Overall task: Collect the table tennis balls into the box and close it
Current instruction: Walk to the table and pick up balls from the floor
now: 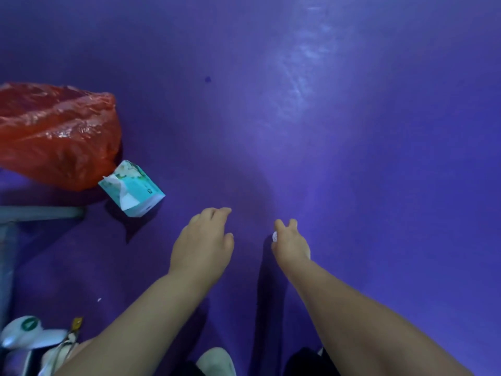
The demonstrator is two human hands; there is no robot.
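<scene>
Glossy purple surface (366, 145) is open ahead and all the way right, free reach there. The left is blocked by a crumpled red plastic bag (54, 131), with a tilted teal-and-white tissue pack (132, 189) at its near edge. A grey bar (40, 213) sits just below the bag and a white rounded device (27, 331) in the near-left corner. The bare lane between the pack and the left hand (203, 240) is passable.

No wording was legible.
At 9 o'clock, the teal tissue pack (135, 189) carried a small dark square mark near its lower edge, too blurred to read. At 7 o'clock, a white object (19, 338) bore a green triangular sign, with no letters or numbers discernible.
</scene>
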